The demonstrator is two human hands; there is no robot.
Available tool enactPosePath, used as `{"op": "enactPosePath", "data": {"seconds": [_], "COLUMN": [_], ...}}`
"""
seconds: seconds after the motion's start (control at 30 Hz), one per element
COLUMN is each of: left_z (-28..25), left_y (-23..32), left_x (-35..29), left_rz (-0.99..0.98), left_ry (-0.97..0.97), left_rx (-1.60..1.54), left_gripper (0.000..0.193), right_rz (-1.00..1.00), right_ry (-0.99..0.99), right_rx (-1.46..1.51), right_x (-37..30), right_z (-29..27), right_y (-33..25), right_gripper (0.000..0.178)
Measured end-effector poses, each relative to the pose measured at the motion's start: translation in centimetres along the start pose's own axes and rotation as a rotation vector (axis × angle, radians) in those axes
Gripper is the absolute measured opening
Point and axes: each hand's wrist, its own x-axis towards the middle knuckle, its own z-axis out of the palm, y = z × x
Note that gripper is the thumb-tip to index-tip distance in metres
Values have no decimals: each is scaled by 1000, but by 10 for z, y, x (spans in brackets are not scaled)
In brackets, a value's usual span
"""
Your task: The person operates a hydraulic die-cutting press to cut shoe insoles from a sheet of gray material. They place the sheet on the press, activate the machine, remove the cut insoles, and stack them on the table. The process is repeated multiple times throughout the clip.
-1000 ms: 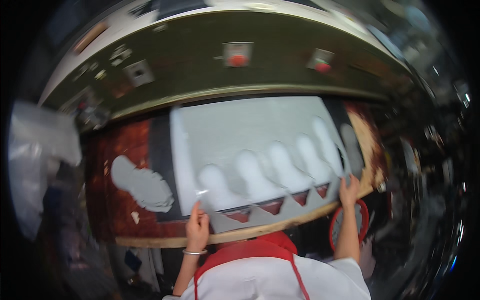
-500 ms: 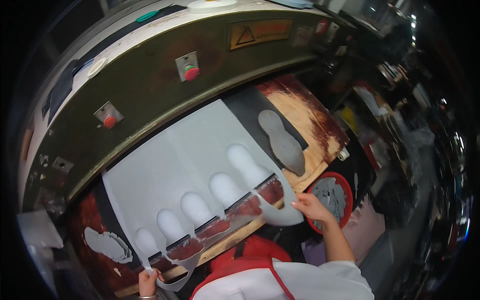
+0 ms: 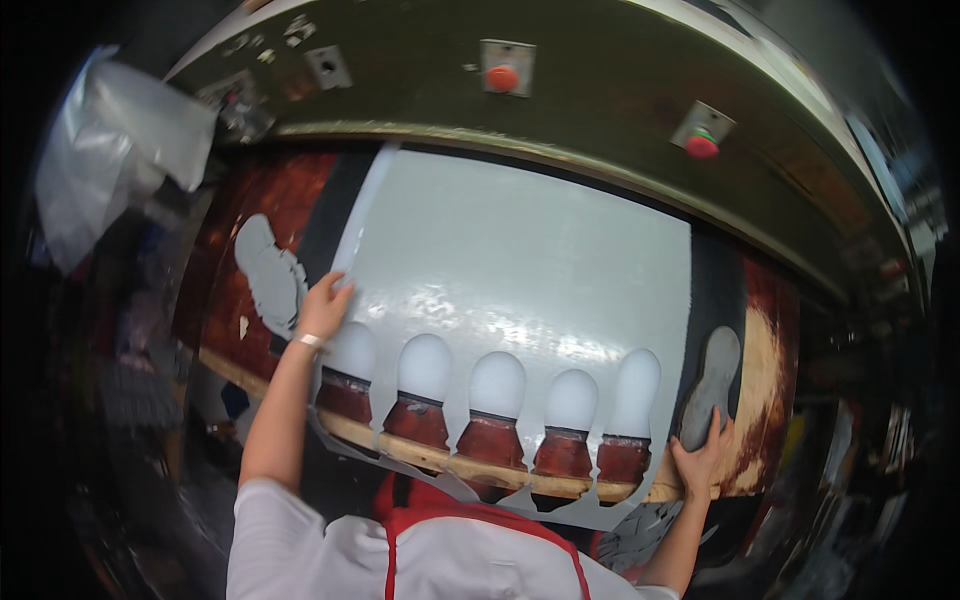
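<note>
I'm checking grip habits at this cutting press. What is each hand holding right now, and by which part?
Neither clearly grips anything. The left hand presses on the left edge of the pale grey sheet; the right hand rests at the lower end of a grey sole-shaped cut-out.

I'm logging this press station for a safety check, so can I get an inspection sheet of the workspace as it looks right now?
Surface: worn reddish-brown press bed with a pale wooden front edge.
Job's things: a large grey sheet lies flat on the bed, with five sole-shaped cutouts along its near edge; a grey sole piece lies at its right.
Clutter: another cut grey piece at the left of the bed; a plastic bag hangs upper left.
Hands: left hand presses on the sheet's left edge; right hand touches the sole piece's lower end.
Cables: nothing seen.
Surroundings: olive-green press head above with red buttons; dark, blurred shop floor around.
</note>
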Motion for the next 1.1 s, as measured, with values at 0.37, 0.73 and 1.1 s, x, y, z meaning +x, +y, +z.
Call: {"op": "enactPosePath", "data": {"seconds": [0.37, 0.73, 1.1], "left_z": [14, 7, -2], "left_y": [-6, -5, 13], "left_x": [-66, -66, -50], "left_rz": [348, 387, 348], "left_ry": [247, 271, 225], "left_rx": [299, 91, 50], "left_gripper": [45, 42, 40], "right_rz": [227, -147, -387], "right_ry": [6, -362, -126], "right_rx": [663, 1110, 376], "right_x": [9, 31, 19], "right_z": [-20, 94, 148], "right_y": [-63, -386, -479], "right_gripper": [73, 83, 96]}}
